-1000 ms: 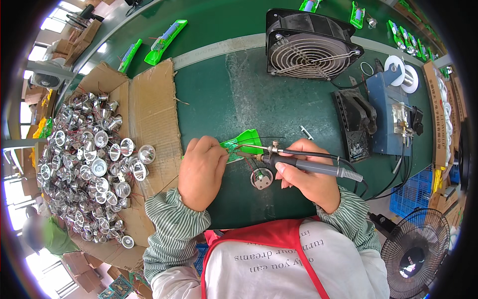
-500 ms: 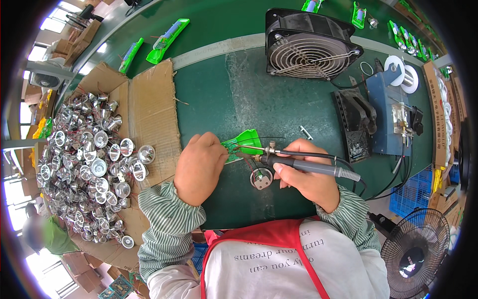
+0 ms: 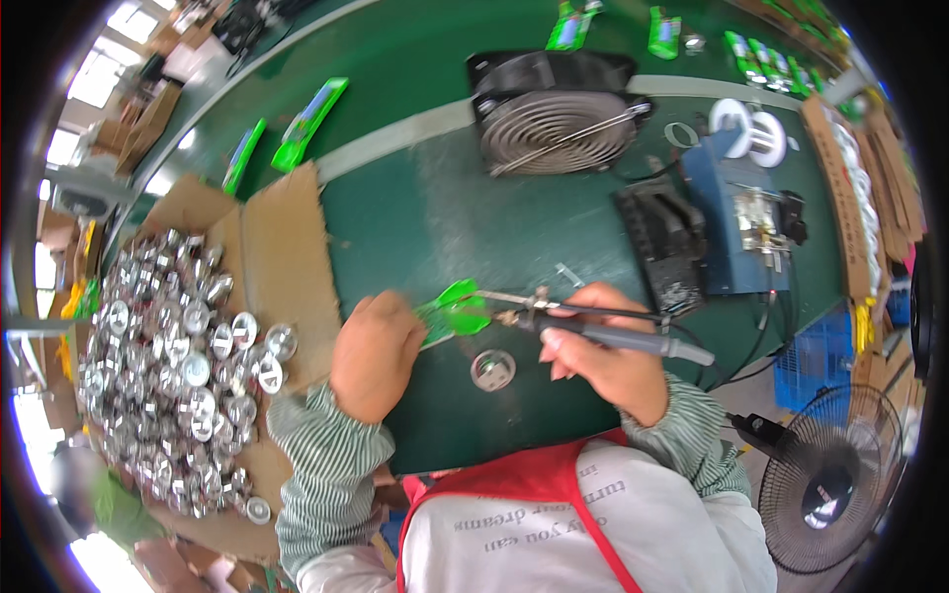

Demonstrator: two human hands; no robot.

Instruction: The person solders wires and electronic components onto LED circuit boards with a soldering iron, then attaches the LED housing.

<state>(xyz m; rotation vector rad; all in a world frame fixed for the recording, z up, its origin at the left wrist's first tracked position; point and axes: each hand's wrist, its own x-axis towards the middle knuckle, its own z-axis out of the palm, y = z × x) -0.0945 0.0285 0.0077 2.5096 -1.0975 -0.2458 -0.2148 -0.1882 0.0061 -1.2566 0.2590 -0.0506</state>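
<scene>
My left hand (image 3: pixel 376 346) is closed, its fingertips pinching the left end of a bright green plastic housing (image 3: pixel 465 308). The far end of this housing flares out toward the middle of the bench. My right hand (image 3: pixel 615 361) grips a grey-handled soldering iron (image 3: pixel 613 334), pointing left. A thin metal tube fixed along the iron reaches over the housing, and the iron's tip is beside it, blurred; whether they touch I cannot tell. Just below, a round lamp reflector (image 3: pixel 492 371) lies on the green bench with its pale back plate up.
Left, a cardboard box (image 3: pixel 287 267) is heaped with shiny reflectors (image 3: pixel 188 366). A black fan (image 3: pixel 554 124) stands at the back. Right are a black holder (image 3: pixel 664 242) and a blue solder feeder (image 3: pixel 727 217) with white spools. More green housings (image 3: pixel 311 124) lie beyond.
The whole scene has shifted in view, the back fan leftward and down. Both hands keep their holds. The dark wire that stuck out right of the housing no longer shows.
</scene>
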